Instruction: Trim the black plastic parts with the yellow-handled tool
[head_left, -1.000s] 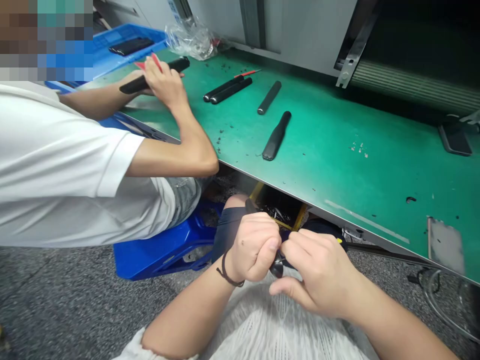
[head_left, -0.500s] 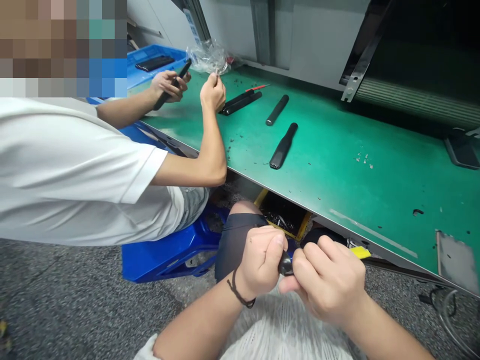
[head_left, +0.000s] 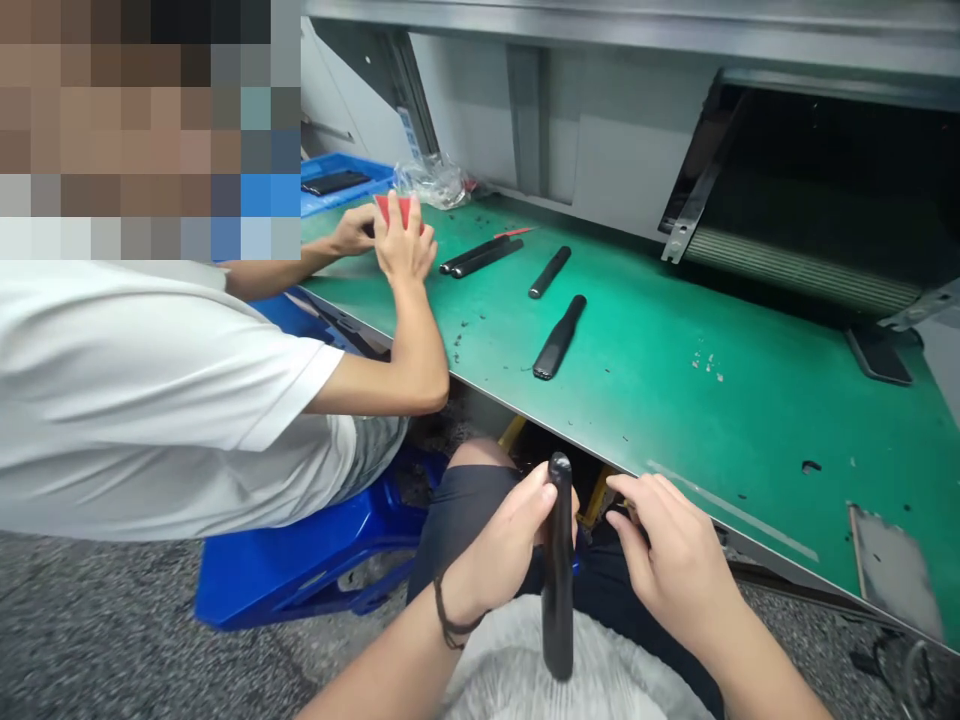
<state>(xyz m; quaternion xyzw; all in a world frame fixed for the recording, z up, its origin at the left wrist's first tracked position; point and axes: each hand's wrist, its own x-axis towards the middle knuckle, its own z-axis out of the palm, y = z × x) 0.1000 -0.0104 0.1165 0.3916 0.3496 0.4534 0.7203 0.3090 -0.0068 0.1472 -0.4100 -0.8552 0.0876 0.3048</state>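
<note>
My left hand (head_left: 517, 535) is closed around a long, glossy black handle-like piece (head_left: 558, 590), which stands nearly upright above my lap. Its rounded top shows beside my thumb, and its lower end hangs below the hand. To the right, my right hand (head_left: 667, 550) is apart from the piece, with thumb and forefinger spread and the other fingers curled. The inside of that palm is hidden. On the green bench (head_left: 675, 420) ahead lies a similar black piece (head_left: 560, 338), wide at its near end, with a narrower black piece (head_left: 550, 272) behind it.
A co-worker (head_left: 247, 420) sits at the left, holding a red item (head_left: 396, 210). Two black pieces (head_left: 487, 257), a clear plastic bag (head_left: 435, 182) and a blue tray (head_left: 352, 165) lie farther back. At the right are a phone-like object (head_left: 877, 355) and a grey plate (head_left: 896, 570).
My hands have drawn apart; the right one has let go of the black piece, which now stands upright in the left. My view has tilted up. The co-worker now holds something red.
</note>
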